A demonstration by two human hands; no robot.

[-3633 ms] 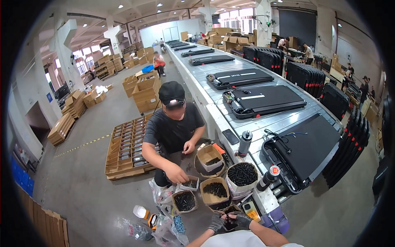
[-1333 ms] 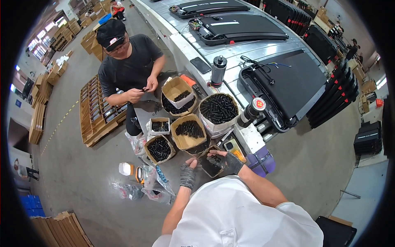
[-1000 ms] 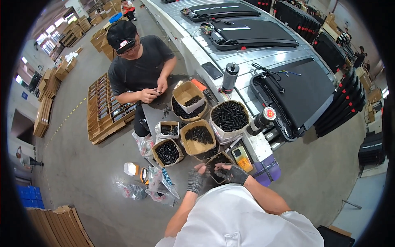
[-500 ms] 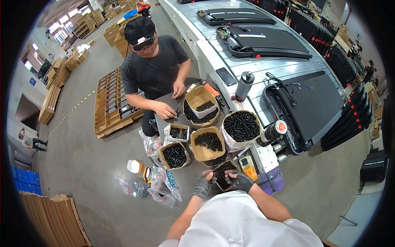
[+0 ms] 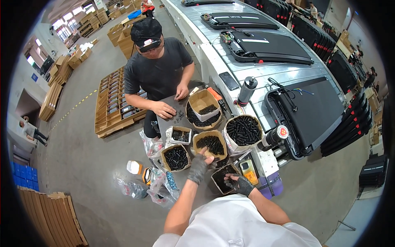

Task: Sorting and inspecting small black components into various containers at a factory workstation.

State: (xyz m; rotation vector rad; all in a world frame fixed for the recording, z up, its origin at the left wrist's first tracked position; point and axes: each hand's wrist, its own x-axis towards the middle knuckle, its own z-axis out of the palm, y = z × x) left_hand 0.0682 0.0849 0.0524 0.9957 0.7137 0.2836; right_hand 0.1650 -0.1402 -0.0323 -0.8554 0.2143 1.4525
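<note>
My left hand (image 5: 199, 168), in a grey fingerless glove, reaches over the near edge of a cardboard box of small black screws (image 5: 210, 144). Its index finger and thumb are apart, with nothing visible between them. My right hand (image 5: 241, 183), gloved alike, hangs over the right side of a shallow box of dark small parts (image 5: 222, 179) close to my body. Its fingers are bent together; whatever they hold is too small to make out. Left of my left hand stands another box of black screw-like pieces (image 5: 176, 157).
A fuller bag-lined box (image 5: 243, 130), a small white box (image 5: 180, 135) and a phone (image 5: 248, 171) crowd the table. Across it, a co-worker (image 5: 158, 70) handles small black pieces. A metal line (image 5: 263, 66) carrying black panels runs along the right. Plastic bags (image 5: 162, 192) lie left.
My left hand has moved from the near shallow box up and left to the box of screws. My right hand stays over the shallow box. The co-worker's small pieces are more spread out.
</note>
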